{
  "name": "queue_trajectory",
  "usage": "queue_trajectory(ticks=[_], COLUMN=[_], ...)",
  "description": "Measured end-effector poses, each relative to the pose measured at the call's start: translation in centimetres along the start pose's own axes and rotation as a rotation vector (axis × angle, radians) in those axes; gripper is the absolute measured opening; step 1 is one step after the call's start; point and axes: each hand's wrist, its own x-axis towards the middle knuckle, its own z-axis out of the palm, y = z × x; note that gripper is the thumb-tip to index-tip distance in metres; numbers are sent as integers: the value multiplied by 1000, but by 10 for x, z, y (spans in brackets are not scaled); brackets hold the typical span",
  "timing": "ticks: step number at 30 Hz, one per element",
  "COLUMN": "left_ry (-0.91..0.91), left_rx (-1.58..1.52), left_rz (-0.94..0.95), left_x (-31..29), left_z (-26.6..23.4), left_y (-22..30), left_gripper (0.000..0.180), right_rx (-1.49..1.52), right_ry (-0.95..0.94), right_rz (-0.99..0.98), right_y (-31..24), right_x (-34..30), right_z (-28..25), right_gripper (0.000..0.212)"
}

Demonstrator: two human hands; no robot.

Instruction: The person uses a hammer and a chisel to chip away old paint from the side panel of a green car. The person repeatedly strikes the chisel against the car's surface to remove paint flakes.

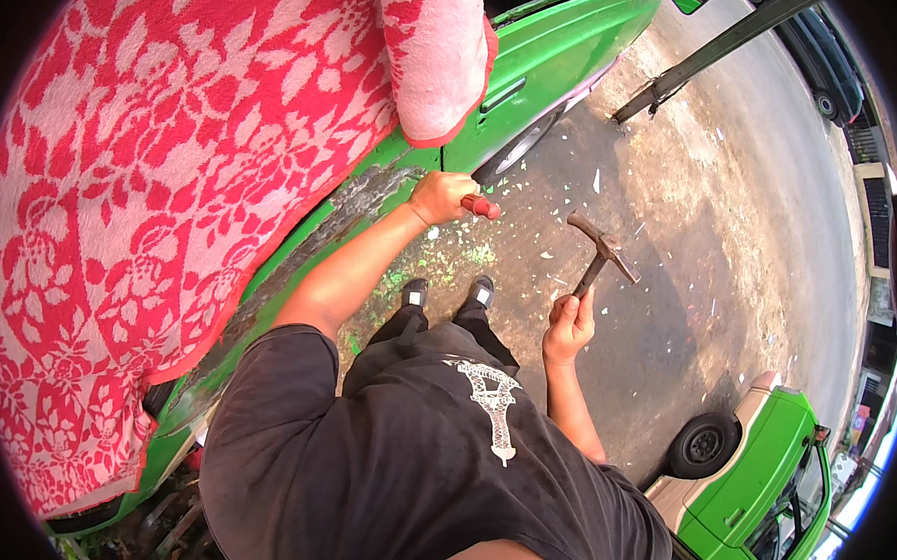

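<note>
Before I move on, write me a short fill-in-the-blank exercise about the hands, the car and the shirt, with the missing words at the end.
1. The right hand grips a ____ by its handle.
2. The tool in the left hand shows a rounded end coloured ____.
3. Beside the flowered cloth, the side of the car is mostly painted ____.
4. The pale print on the dark shirt is shaped like a ____.

Missing words: hammer; red; green; tower.

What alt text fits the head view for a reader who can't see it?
A person's right hand holds a hammer, while the left hand grips a red tool beside a green vehicle with a scraped side, partly covered by a pink-and-red blanket. Another green vehicle shows at lower right.
</note>
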Motion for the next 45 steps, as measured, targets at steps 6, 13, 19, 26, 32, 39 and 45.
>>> queue_trajectory(ticks=[6,13,19,26,32,39,45], left_ry=[1,-38,-79,-283,-416,-386,-324], left_rx=[41,25,16,40,75,69,53], left_rz=[-8,-36,30,-103,-227,-206,-202], left_x=[-2,-5,-3,7,24,24,18], left_z=[9,2,-3,3,8,14,15], left_y=[-8,1,4,4,7,3,-10], left_gripper=[16,11,9,10,3,4,5], right_rx=[-423,-36,14,48,146,202,298], right_ry=[-212,-24,-69,-49,25,105,89], right_rz=[-107,26,119,188,475,463,562], right_y=[-2,-15,-17,-17,-18,-2,-14], right_x=[3,-4,-12,-13,3,-2,-2], right_z=[26,19,22,17,13,25,23], right_gripper=[39,44,45,46,46,45,47])
